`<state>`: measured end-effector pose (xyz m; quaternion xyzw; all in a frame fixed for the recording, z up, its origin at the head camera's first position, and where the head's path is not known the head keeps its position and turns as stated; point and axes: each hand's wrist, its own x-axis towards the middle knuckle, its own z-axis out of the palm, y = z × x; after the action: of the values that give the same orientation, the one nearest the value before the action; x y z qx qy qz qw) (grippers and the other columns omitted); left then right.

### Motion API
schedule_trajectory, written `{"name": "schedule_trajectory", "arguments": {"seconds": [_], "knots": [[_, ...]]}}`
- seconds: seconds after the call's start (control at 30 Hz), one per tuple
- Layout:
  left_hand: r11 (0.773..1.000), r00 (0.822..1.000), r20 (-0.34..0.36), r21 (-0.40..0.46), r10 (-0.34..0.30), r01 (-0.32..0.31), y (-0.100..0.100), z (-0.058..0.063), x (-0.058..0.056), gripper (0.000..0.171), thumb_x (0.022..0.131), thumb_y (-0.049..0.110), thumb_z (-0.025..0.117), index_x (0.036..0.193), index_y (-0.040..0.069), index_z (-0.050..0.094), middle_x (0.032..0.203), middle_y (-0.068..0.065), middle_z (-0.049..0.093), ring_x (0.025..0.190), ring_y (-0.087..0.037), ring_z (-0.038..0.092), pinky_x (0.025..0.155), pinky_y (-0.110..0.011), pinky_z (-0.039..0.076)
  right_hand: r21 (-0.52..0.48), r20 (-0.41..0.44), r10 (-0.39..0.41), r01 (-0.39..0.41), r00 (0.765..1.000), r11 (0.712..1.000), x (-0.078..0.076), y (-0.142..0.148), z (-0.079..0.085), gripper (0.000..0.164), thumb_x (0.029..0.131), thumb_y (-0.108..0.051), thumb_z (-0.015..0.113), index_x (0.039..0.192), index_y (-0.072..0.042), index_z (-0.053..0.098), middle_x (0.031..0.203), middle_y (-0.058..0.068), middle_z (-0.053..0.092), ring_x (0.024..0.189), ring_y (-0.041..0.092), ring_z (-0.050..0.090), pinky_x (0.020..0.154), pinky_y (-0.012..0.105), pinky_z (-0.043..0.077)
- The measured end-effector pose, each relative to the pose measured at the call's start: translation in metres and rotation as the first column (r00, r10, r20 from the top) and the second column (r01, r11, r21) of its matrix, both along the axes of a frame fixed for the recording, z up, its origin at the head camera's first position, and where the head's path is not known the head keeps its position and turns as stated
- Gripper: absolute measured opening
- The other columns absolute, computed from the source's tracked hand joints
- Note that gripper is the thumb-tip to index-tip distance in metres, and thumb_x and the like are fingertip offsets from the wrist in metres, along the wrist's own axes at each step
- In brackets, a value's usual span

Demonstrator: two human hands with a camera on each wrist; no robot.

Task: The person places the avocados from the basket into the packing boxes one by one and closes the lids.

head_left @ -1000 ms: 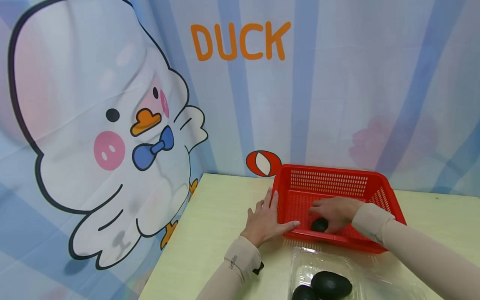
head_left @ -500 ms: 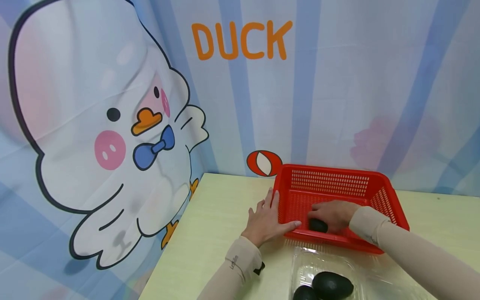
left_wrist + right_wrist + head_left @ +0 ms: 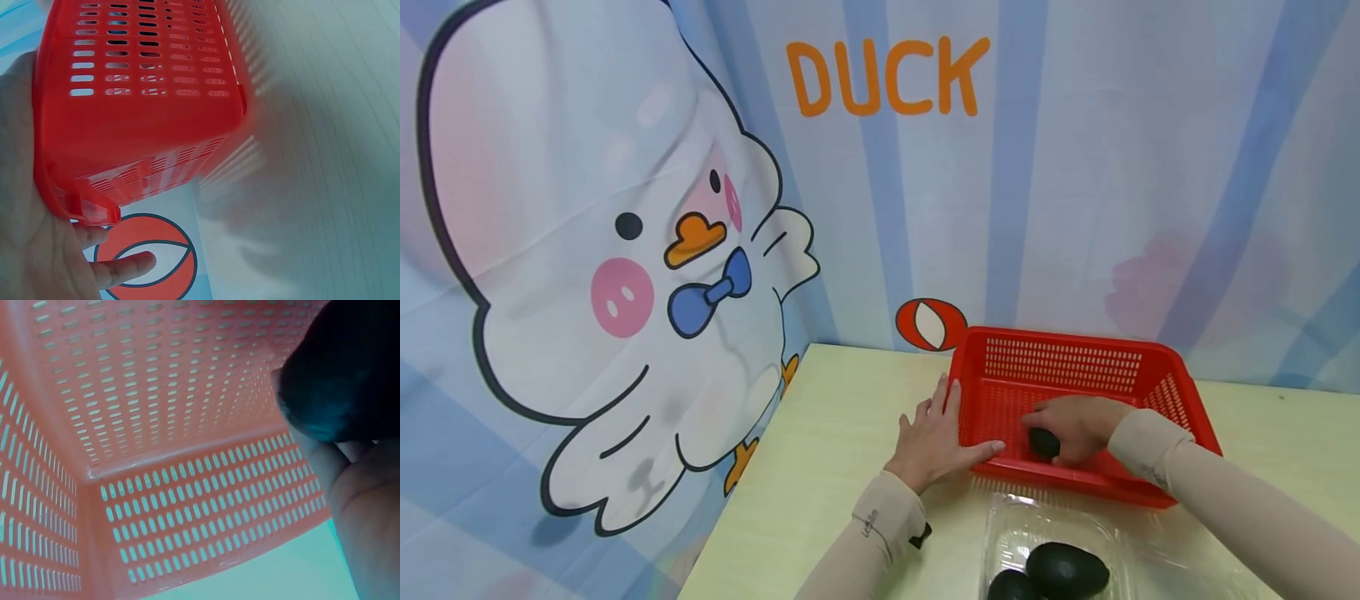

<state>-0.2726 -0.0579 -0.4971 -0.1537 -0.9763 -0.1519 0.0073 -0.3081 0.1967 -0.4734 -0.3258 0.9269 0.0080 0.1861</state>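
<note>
My right hand (image 3: 1078, 427) reaches down into a red plastic basket (image 3: 1075, 343) and grips a dark avocado (image 3: 1045, 443) near the front wall. The avocado (image 3: 337, 381) lies against the fingers in the right wrist view, with part of it cut off by the frame. With fingers spread and extended, my left hand (image 3: 927, 443) rests against the basket's left rim, thumb lying over the front left corner. The left wrist view has the palm (image 3: 37, 250) along the rim of the basket (image 3: 137, 119). Two more dark avocados (image 3: 1067, 571) lie in a clear plastic container (image 3: 1037, 521).
The pale wooden table (image 3: 835, 433) extends left of the basket. A curtain (image 3: 1075, 167) with a printed duck hangs behind the table and along its left side. Just in front of the basket stands the clear container, its transparent lid (image 3: 1180, 575) spread to the right.
The right hand has shifted slightly right and away from the front wall with the avocado in its grip. The left hand stays on the basket rim.
</note>
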Motion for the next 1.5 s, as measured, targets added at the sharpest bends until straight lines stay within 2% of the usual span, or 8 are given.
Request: {"name": "schedule_trajectory", "arguments": {"seconds": [0.17, 0.33, 0.5, 0.77, 0.97, 1.1, 1.37, 1.5], "knots": [[1.000, 1.000, 0.001, -0.006, 0.002, -0.002, 0.001, 0.000, 0.000, 0.116, 0.077, 0.087, 0.051, 0.165, 0.021, 0.013, 0.172, 0.002, 0.010, 0.141, -0.030, 0.042, 0.109, -0.066, 0.039, -0.052, -0.007, 0.006, -0.006, 1.000, 0.999, 0.000, 0.004, 0.008, 0.062, 0.078, -0.034, 0.080, 0.133, -0.014, 0.061, 0.134, 0.015, 0.061, 0.111, 0.031, 0.063, 0.098, 0.059, 0.051], [1.000, 1.000, 0.005, -0.002, -0.004, 0.004, 0.000, -0.001, 0.000, 0.116, 0.077, 0.087, 0.050, 0.165, 0.021, 0.013, 0.172, 0.001, 0.010, 0.141, -0.030, 0.041, 0.109, -0.066, 0.038, -0.084, -0.056, 0.021, -0.026, 0.998, 0.996, 0.004, 0.007, 0.017, 0.053, 0.079, -0.033, 0.078, 0.126, -0.016, 0.062, 0.120, 0.006, 0.066, 0.089, 0.018, 0.061, 0.085, 0.048, 0.057], [1.000, 1.000, 0.006, 0.006, -0.001, 0.001, 0.000, -0.001, 0.000, 0.117, 0.077, 0.089, 0.048, 0.165, 0.021, 0.013, 0.172, 0.001, 0.010, 0.141, -0.031, 0.041, 0.109, -0.066, 0.038, -0.117, -0.139, -0.014, -0.002, 0.990, 0.993, 0.014, 0.007, 0.031, 0.058, 0.081, -0.035, 0.076, 0.132, -0.011, 0.060, 0.122, 0.008, 0.065, 0.082, 0.016, 0.058, 0.077, 0.043, 0.057], [1.000, 1.000, 0.012, 0.020, 0.008, -0.008, -0.001, 0.001, -0.001, 0.116, 0.077, 0.087, 0.052, 0.165, 0.022, 0.012, 0.171, 0.002, 0.012, 0.140, -0.028, 0.042, 0.109, -0.066, 0.039, -0.157, -0.224, -0.072, 0.037, 0.972, 0.987, 0.050, -0.001, 0.065, 0.070, 0.081, -0.045, 0.076, 0.138, -0.009, 0.059, 0.136, 0.017, 0.061, 0.101, 0.030, 0.066, 0.086, 0.052, 0.058], [1.000, 1.000, 0.018, 0.013, 0.013, -0.013, -0.001, 0.003, -0.001, 0.116, 0.077, 0.086, 0.053, 0.165, 0.022, 0.013, 0.171, 0.002, 0.012, 0.140, -0.028, 0.042, 0.109, -0.066, 0.039, -0.195, -0.287, 0.012, -0.071, 0.958, 0.978, 0.083, -0.013, 0.079, 0.058, 0.080, -0.046, 0.078, 0.127, -0.016, 0.060, 0.118, 0.006, 0.065, 0.080, 0.013, 0.062, 0.074, 0.038, 0.062], [1.000, 1.000, 0.019, 0.012, 0.016, -0.016, -0.001, 0.004, 0.000, 0.116, 0.077, 0.086, 0.053, 0.165, 0.023, 0.013, 0.172, 0.002, 0.012, 0.141, -0.029, 0.041, 0.110, -0.066, 0.038, -0.226, -0.287, 0.072, -0.140, 0.955, 0.964, 0.103, -0.022, 0.077, 0.053, 0.080, -0.050, 0.078, 0.121, -0.022, 0.060, 0.106, -0.005, 0.061, 0.076, 0.005, 0.056, 0.070, 0.029, 0.060], [1.000, 1.000, 0.002, 0.023, 0.001, -0.001, -0.001, 0.003, 0.001, 0.115, 0.077, 0.086, 0.051, 0.165, 0.021, 0.013, 0.171, 0.001, 0.012, 0.141, -0.030, 0.042, 0.109, -0.067, 0.037, -0.219, -0.228, 0.140, -0.191, 0.964, 0.957, 0.129, -0.036, 0.061, 0.060, 0.082, -0.060, 0.074, 0.129, -0.026, 0.061, 0.116, -0.004, 0.065, 0.080, 0.005, 0.060, 0.076, 0.034, 0.062], [1.000, 1.000, 0.003, 0.028, -0.004, 0.004, -0.002, 0.002, 0.002, 0.116, 0.077, 0.088, 0.049, 0.165, 0.021, 0.013, 0.172, 0.001, 0.011, 0.141, -0.030, 0.041, 0.109, -0.068, 0.037, -0.236, -0.242, 0.192, -0.249, 0.951, 0.939, 0.137, -0.043, 0.045, 0.057, 0.087, -0.062, 0.068, 0.131, -0.027, 0.060, 0.117, -0.006, 0.063, 0.083, 0.006, 0.059, 0.078, 0.034, 0.062]]}}
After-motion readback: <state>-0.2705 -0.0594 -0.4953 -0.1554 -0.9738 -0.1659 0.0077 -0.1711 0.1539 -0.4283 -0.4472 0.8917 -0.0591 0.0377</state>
